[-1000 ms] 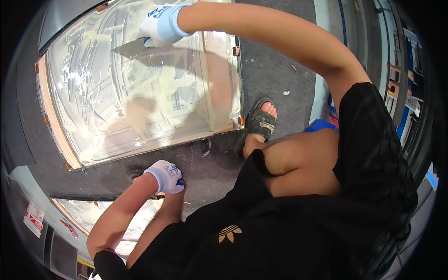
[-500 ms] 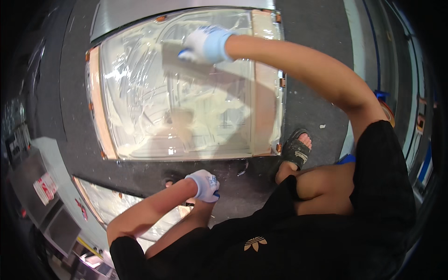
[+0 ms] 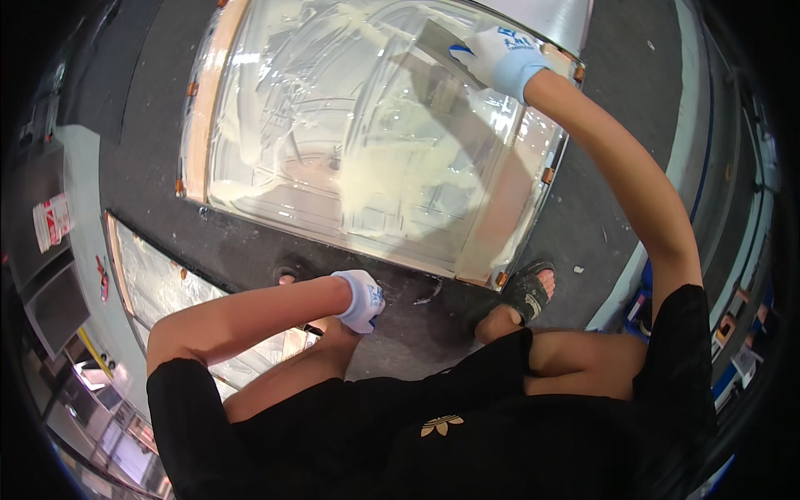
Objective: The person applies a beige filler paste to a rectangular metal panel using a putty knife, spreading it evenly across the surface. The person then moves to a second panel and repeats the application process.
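Observation:
In the head view, my right hand (image 3: pixel 498 57), in a white and blue glove, is closed on a flat grey scraper (image 3: pixel 442 52). The scraper is at the far right part of a large panel (image 3: pixel 283 179), against its wet surface. Cream-coloured paste (image 3: pixel 375 179) lies over the panel in streaks and thicker patches. Pale strips run along its left and right sides, and small orange-brown clips (image 3: pixel 547 175) sit on its edges. My left hand (image 3: pixel 360 302), gloved alike, rests by my left knee, away from the panel; its fingers are bent down and mostly hidden.
A second coated panel (image 3: pixel 158 275) lies on the dark floor (image 3: pixel 400 333) at the left. Farther left stands a red and white container (image 3: pixel 52 222) on a grey surface. My sandalled right foot (image 3: pixel 529 292) is beside the big panel's near right corner. A silvery sheet (image 3: pixel 554 21) lies beyond it.
My right hand has drawn the scraper rightward across the panel, toward its far right corner. The view has turned, so the panel appears tilted and higher. My left hand stays by the knee.

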A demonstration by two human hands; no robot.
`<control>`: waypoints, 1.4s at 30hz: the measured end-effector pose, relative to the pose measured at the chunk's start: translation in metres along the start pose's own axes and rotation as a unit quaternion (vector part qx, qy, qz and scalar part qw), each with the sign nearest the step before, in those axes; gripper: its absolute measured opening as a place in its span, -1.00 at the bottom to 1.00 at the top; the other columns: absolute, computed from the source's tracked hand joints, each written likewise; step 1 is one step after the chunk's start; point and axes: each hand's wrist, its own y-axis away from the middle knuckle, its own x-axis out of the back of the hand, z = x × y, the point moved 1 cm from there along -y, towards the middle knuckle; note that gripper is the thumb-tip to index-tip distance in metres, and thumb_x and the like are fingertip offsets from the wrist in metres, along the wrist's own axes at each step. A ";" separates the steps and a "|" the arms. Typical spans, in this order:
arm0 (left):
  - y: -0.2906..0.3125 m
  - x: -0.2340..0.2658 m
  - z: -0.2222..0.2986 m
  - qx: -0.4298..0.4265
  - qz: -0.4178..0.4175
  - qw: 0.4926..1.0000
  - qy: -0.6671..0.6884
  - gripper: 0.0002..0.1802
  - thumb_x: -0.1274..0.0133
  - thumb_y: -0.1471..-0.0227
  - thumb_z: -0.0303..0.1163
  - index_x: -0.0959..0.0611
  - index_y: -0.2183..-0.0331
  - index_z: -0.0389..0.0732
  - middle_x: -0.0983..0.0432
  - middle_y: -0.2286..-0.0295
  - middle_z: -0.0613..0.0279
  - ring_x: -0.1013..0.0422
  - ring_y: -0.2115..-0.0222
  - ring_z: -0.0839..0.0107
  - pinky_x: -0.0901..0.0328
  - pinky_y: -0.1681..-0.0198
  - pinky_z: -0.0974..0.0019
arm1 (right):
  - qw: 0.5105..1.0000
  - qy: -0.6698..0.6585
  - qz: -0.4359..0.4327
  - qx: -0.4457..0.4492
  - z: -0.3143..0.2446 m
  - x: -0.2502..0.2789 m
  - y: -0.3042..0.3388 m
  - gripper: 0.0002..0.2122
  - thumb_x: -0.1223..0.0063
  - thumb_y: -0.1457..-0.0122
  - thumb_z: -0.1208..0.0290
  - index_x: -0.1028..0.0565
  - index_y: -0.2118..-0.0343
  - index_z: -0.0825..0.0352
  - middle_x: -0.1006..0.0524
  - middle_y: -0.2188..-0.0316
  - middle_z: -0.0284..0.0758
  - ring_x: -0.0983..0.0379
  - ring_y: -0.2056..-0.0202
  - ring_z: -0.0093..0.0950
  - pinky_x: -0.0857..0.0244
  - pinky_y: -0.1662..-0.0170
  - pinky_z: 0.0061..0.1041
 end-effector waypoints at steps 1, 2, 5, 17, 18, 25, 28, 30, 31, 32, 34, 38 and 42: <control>-0.001 -0.003 -0.001 0.000 0.005 1.000 -0.003 -0.50 -0.01 -0.09 0.05 -0.78 0.22 -0.14 -0.70 0.28 0.03 -0.62 0.22 0.02 -0.48 0.12 0.07 | 1.000 -0.006 -0.017 -0.016 -0.006 0.000 0.000 -0.58 0.05 -0.37 0.05 -0.67 0.22 0.35 -0.63 0.40 0.00 -0.60 0.36 -0.06 -0.46 0.18 -0.16; -0.003 -0.005 -0.002 0.000 0.009 1.000 0.003 -0.51 -0.03 -0.07 0.04 -0.79 0.22 -0.13 -0.71 0.28 0.04 -0.62 0.20 0.03 -0.48 0.10 0.07 | 0.999 0.005 -0.042 0.009 -0.012 0.000 0.001 -0.58 0.04 -0.36 0.04 -0.67 0.22 0.34 -0.63 0.40 -0.01 -0.60 0.36 -0.06 -0.47 0.18 -0.16; -0.008 -0.010 -0.003 0.005 0.017 1.000 0.013 -0.52 -0.01 -0.06 0.02 -0.80 0.22 -0.10 -0.71 0.29 0.07 -0.61 0.18 0.04 -0.48 0.09 0.06 | 0.985 0.047 -0.144 0.086 -0.030 0.002 0.005 -0.61 0.01 -0.34 0.04 -0.66 0.16 0.29 -0.65 0.35 -0.04 -0.62 0.30 -0.07 -0.48 0.13 -0.18; 0.013 0.003 -0.005 0.003 0.021 0.999 0.025 -0.45 -0.05 -0.06 0.10 -0.78 0.20 -0.16 -0.70 0.25 0.00 -0.60 0.14 0.02 -0.46 0.04 0.06 | 0.970 0.056 -0.122 0.204 -0.017 -0.019 0.017 -0.67 -0.05 -0.29 0.08 -0.70 0.22 0.23 -0.59 0.06 -0.07 -0.60 0.18 -0.09 -0.47 0.06 -0.17; 0.013 0.003 -0.005 -0.001 0.031 0.999 0.005 -0.45 -0.05 -0.06 0.10 -0.77 0.19 -0.16 -0.70 0.24 0.01 -0.60 0.13 0.03 -0.46 0.04 0.07 | 0.972 0.056 -0.117 0.198 -0.019 -0.018 0.017 -0.68 -0.06 -0.28 0.08 -0.70 0.21 0.21 -0.59 0.05 -0.08 -0.60 0.18 -0.09 -0.47 0.06 -0.17; 0.004 -0.006 -0.001 -0.029 0.054 0.998 0.001 -0.53 -0.04 0.00 0.03 -0.80 0.28 -0.11 -0.71 0.31 0.07 -0.61 0.19 0.04 -0.48 0.10 0.08 | 0.982 0.069 -0.162 0.070 -0.021 -0.004 0.009 -0.60 0.06 -0.32 -0.01 -0.66 0.07 0.18 -0.66 0.30 -0.08 -0.63 0.31 -0.10 -0.49 0.18 -0.16; 0.003 -0.005 -0.006 -0.014 0.060 0.998 0.030 -0.53 -0.05 -0.02 0.05 -0.79 0.33 -0.14 -0.70 0.36 0.04 -0.60 0.24 -0.01 -0.46 0.14 0.05 | 0.995 0.078 -0.061 0.003 -0.013 0.001 -0.001 -0.55 0.08 -0.36 -0.01 -0.65 0.12 0.31 -0.65 0.38 -0.01 -0.62 0.34 -0.09 -0.48 0.25 -0.15; 0.001 -0.011 0.002 -0.046 0.080 0.995 0.049 -0.52 -0.06 -0.03 0.06 -0.78 0.36 -0.16 -0.69 0.37 0.02 -0.60 0.25 -0.01 -0.46 0.15 0.04 | 0.998 -0.012 0.037 0.053 -0.010 0.001 -0.003 -0.54 0.07 -0.37 -0.01 -0.67 0.20 0.35 -0.64 0.41 -0.01 -0.62 0.35 -0.09 -0.48 0.23 -0.15; 0.001 -0.012 0.004 -0.049 0.085 0.993 0.060 -0.52 -0.09 -0.01 0.06 -0.78 0.36 -0.17 -0.69 0.38 -0.01 -0.61 0.26 -0.03 -0.48 0.15 0.03 | 0.997 -0.041 0.043 0.038 -0.006 0.001 -0.002 -0.53 0.07 -0.37 -0.01 -0.68 0.24 0.37 -0.64 0.42 -0.01 -0.62 0.35 -0.09 -0.47 0.21 -0.15; 0.002 -0.015 0.005 -0.069 0.101 0.991 0.052 -0.51 -0.09 -0.01 0.07 -0.77 0.39 -0.20 -0.68 0.40 -0.03 -0.61 0.29 -0.04 -0.48 0.17 0.02 | 0.997 -0.053 0.017 0.046 -0.003 -0.002 -0.003 -0.53 0.05 -0.37 -0.01 -0.68 0.24 0.36 -0.64 0.42 -0.01 -0.62 0.35 -0.08 -0.47 0.19 -0.17; -0.004 -0.016 0.007 -0.054 0.047 0.997 0.039 -0.49 -0.07 -0.03 0.08 -0.76 0.40 -0.20 -0.67 0.42 -0.06 -0.60 0.31 -0.04 -0.47 0.17 0.02 | 0.994 -0.109 0.005 0.017 0.010 -0.005 0.010 -0.57 -0.01 -0.34 0.05 -0.56 -0.10 0.25 -0.59 -0.03 -0.04 -0.51 -0.07 -0.13 -0.36 -0.18 -0.22; 0.002 -0.011 0.003 -0.025 0.032 0.999 0.016 -0.46 0.00 -0.09 0.09 -0.78 0.33 -0.19 -0.68 0.38 -0.02 -0.61 0.28 -0.01 -0.47 0.13 0.04 | 0.984 -0.092 0.075 0.130 0.011 -0.007 0.014 -0.59 0.02 -0.35 0.07 -0.58 -0.10 0.20 -0.59 -0.01 0.00 -0.53 -0.03 -0.05 -0.37 -0.16 -0.18; 0.006 -0.007 0.006 -0.027 0.031 0.999 0.014 -0.49 -0.01 -0.09 0.07 -0.78 0.30 -0.17 -0.69 0.35 -0.01 -0.61 0.26 0.00 -0.47 0.12 0.06 | 0.998 -0.028 -0.023 0.059 0.007 -0.012 0.010 -0.56 0.03 -0.38 0.00 -0.68 0.23 0.33 -0.63 0.45 -0.01 -0.61 0.39 -0.09 -0.47 0.22 -0.17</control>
